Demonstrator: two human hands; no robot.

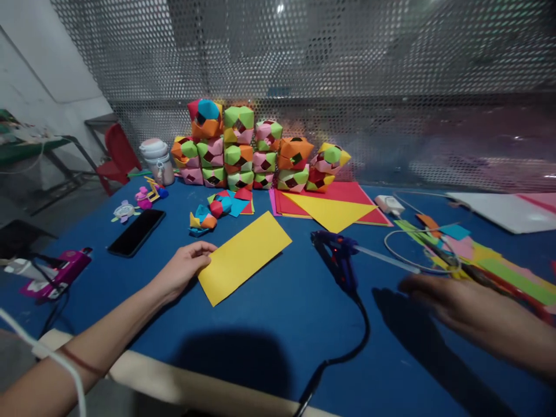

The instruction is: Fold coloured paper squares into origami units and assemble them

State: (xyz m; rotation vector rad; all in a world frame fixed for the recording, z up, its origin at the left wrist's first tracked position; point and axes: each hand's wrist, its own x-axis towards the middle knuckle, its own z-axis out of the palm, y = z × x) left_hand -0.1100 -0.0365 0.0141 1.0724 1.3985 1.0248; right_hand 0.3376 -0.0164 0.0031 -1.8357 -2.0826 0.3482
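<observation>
My left hand (185,267) pinches the left edge of a yellow rectangle of paper (247,255), which is tilted over the blue table. My right hand (456,307) is over the table's right side, smeared by motion, so its fingers are hard to read. Just beyond it lie coloured paper strips (512,278) and a long dark tool with a reddish part, whose kind I cannot make out. Between my hands a blue glue gun (343,255) rests on the table, a clear glue stick (386,259) poking from its back.
Folded paper balls (238,159) are stacked along the mesh wall. Yellow folded paper (336,211) tops red sheets (369,202). Small folded pieces (203,220), a phone (136,231) and a purple power strip (73,269) lie leftward. The gun's black cord (362,336) crosses the front edge.
</observation>
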